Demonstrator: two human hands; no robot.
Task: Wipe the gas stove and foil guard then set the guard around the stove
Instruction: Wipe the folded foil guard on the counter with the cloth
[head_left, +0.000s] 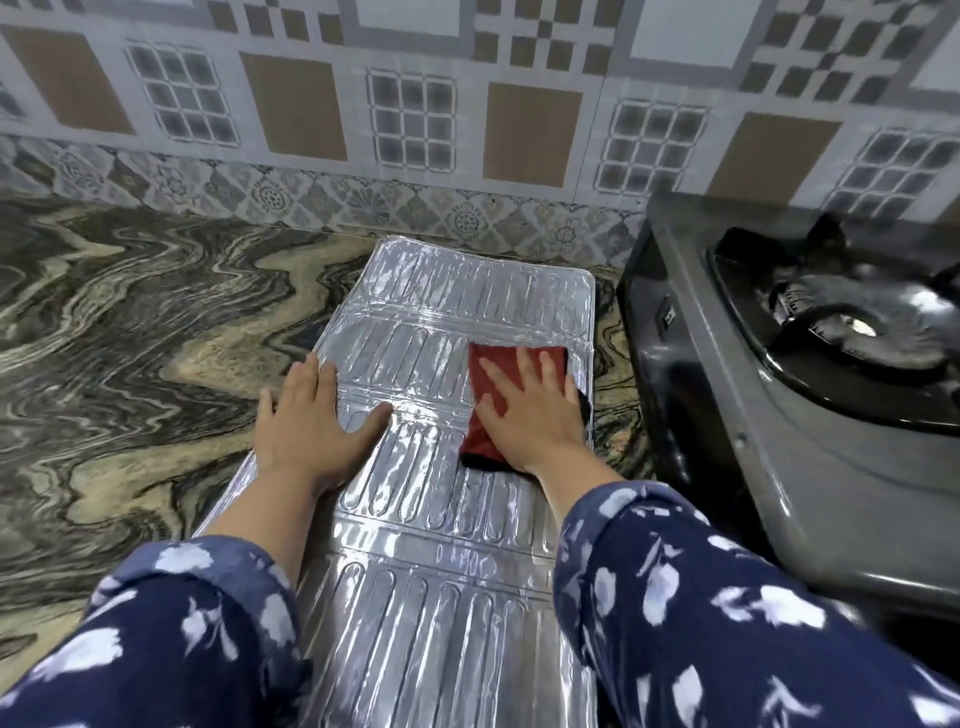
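The silver foil guard (441, 519) lies flat and unfolded on the marbled counter, running from the tiled wall toward me. My left hand (311, 421) presses palm-down on its left edge, fingers spread, holding nothing. My right hand (524, 410) lies flat on a folded red cloth (488, 374) on the guard's right side, fingers spread over the cloth. The grey gas stove (769, 395) stands to the right of the guard, with a black burner and pan support (852, 327) on top.
The swirled black and beige counter (130, 338) stretches to the left. A patterned tiled wall (415, 104) rises behind. The stove's left side stands close to the guard's right edge. My blue floral sleeves cover the near part of the guard.
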